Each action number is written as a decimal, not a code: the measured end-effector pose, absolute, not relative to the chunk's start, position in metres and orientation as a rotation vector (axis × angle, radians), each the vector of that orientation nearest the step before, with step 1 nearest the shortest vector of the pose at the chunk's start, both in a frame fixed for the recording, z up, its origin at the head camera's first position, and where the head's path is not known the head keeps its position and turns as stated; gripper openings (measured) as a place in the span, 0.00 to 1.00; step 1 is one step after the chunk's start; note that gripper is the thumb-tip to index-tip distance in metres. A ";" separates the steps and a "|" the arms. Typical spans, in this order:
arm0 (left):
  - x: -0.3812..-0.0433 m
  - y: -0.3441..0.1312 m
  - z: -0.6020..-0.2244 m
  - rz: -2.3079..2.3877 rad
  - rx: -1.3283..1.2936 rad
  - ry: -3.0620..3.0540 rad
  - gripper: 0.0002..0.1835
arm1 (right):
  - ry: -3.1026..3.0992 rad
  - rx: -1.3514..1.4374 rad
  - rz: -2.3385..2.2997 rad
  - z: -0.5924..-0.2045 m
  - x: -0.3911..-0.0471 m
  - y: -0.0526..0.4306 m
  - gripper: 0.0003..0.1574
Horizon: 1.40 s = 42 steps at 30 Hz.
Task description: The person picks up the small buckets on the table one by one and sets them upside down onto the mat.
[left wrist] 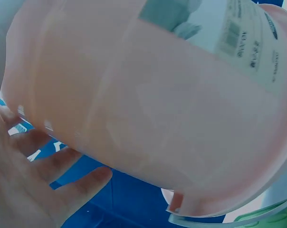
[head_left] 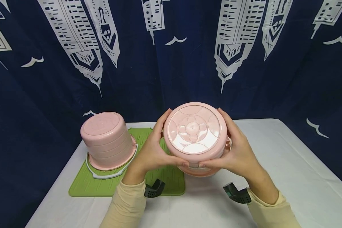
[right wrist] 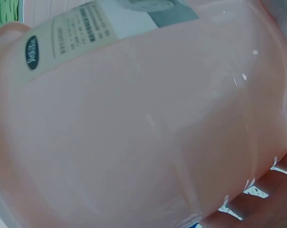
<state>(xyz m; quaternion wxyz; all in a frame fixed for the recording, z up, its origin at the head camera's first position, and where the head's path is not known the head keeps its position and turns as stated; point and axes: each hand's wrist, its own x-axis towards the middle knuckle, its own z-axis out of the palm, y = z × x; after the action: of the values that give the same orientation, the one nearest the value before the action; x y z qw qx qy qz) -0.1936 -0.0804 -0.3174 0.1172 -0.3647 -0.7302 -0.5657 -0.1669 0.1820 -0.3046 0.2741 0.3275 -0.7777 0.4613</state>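
Both hands hold a pink plastic bucket (head_left: 195, 126), turned upside down with its flower-patterned base toward the head camera. My left hand (head_left: 156, 148) grips its left side, and my right hand (head_left: 236, 152) grips the right. The thumbs lie along the near side below the base, while the other fingers go round the far sides. In the left wrist view a printed label (left wrist: 250, 42) shows on the bucket wall, and a grey-white carrying handle (left wrist: 181, 221) hangs by the rim. The right wrist view shows the same label (right wrist: 77, 38), with fingers (right wrist: 262, 209) along the wall.
A second pink bucket (head_left: 108, 142) stands upside down on a green ribbed mat (head_left: 97, 186) at the left, its pale handle (head_left: 111, 175) lying around the rim. White cloth (head_left: 288, 164) covers the table. Behind hangs a dark blue curtain (head_left: 171, 79) with white building prints.
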 end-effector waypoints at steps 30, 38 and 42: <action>-0.196 -0.096 -0.311 -1.729 -1.183 -2.005 0.68 | -2.069 0.926 1.362 -0.304 -0.167 0.190 0.86; -0.196 -0.092 -0.311 -1.804 -1.218 -1.986 0.67 | -2.020 0.985 1.583 -0.302 -0.163 0.188 0.88; -0.194 -0.086 -0.310 -1.849 -1.184 -1.940 0.64 | -1.945 0.930 1.642 -0.301 -0.163 0.186 0.83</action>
<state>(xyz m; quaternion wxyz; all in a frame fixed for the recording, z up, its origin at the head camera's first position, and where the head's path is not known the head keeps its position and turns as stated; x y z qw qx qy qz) -0.1945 -0.0864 -0.3100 0.1054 -0.4017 -0.6585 -0.6276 -0.1631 0.1863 -0.3009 0.2144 0.3352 -0.7011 0.5918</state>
